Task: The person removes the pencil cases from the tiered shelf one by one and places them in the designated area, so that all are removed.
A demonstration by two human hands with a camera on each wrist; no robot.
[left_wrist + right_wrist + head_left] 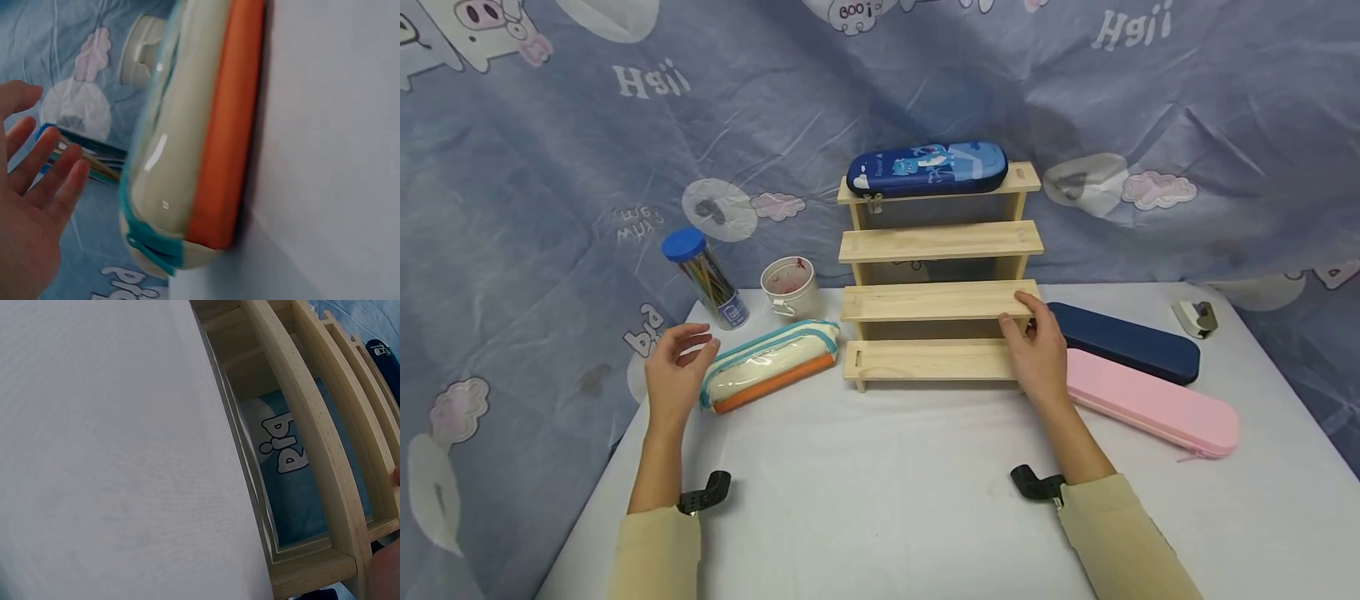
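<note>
A stepped wooden rack (940, 302) stands at the back of the table, with several plank tiers. My right hand (1042, 354) grips its right end, index finger and thumb at the second plank from the bottom. In the right wrist view the rack's frame (312, 419) fills the right side, and only bits of the hand (386, 572) show. My left hand (676, 371) is held in the air with loosely bent fingers, holding nothing. Just right of it lies a clear pencil case (771, 367) with an orange base and teal trim. A blue pencil case (928, 167) rests on the top tier.
Behind the left hand stand a blue-lidded tube of sticks (707, 279) and a small white bucket (792, 287). Right of the rack lie a navy case (1123, 342) and a pink case (1150, 402). A small white-and-green object (1195, 318) sits at the back right. Patterned cloth hangs behind.
</note>
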